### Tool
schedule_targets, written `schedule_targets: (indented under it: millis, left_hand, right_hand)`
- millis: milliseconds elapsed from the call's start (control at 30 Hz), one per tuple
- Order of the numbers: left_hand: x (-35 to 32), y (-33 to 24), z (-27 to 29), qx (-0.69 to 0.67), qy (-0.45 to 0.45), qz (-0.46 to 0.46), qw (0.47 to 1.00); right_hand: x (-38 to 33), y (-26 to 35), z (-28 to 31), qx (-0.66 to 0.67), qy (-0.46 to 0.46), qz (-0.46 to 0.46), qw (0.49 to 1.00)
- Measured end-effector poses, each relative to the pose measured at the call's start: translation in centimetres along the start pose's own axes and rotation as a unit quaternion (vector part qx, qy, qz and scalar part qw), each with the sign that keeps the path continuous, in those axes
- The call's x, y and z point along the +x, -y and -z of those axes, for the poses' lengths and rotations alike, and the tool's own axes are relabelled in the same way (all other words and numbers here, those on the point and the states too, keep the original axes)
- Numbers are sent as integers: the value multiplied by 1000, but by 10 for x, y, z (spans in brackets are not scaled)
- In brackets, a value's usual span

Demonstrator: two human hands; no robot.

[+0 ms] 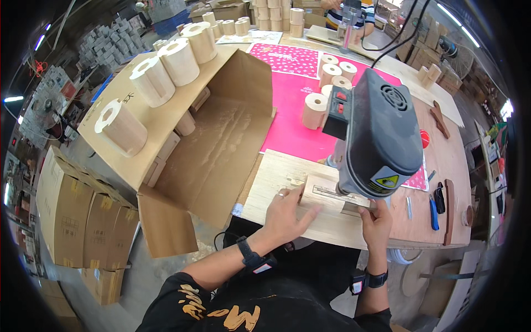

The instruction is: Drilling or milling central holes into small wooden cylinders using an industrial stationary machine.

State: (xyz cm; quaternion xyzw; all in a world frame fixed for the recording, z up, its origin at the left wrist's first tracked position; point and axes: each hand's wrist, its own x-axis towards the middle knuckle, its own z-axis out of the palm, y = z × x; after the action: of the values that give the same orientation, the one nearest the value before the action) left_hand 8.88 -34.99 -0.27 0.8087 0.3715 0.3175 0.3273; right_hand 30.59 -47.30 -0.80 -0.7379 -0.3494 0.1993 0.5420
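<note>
A pale wooden block (321, 200) lies on its side on a light wooden board, beneath the head of a black drill press (381, 133). A long narrow slot or marking runs along its upper face, and the drill's chuck is right above it. My left hand (287, 216) grips the block's left end, fingers behind and thumb along the near side. At the right end my right hand (377, 221) is closed with thumb and fingers on the block, beside a dark grey patch. The drill head hides part of the block's far right side.
Several hollow wooden cylinders (315, 109) stand on a pink sheet (290, 122) behind the drill. An open cardboard box (221, 144) sits at left, more cylinders on top. Blue-handled pliers (434, 213) and brown wooden pieces (448, 213) lie at right. Another person (365, 19) is across the table.
</note>
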Motion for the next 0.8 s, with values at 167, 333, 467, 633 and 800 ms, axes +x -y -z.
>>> schedule_targets:
  millis: [167, 333, 467, 633, 800]
  left_hand:
    - [-14, 21, -2, 162, 1, -120, 979]
    - [-8, 30, -18, 203, -41, -139, 968]
    - [-5, 33, -22, 219, -44, -132, 966]
    - [-5, 35, -22, 227, -46, -153, 961]
    - [-5, 38, -22, 220, -40, -162, 961]
  right_hand:
    - [-8, -8, -10, -122, 22, 185, 975]
    - [1, 26, 5, 20, 70, -30, 997]
    - [52, 96, 32, 13, -75, 195, 978]
    - [76, 162, 47, -19, -22, 243, 970]
    - [13, 123, 38, -139, -74, 467, 870]
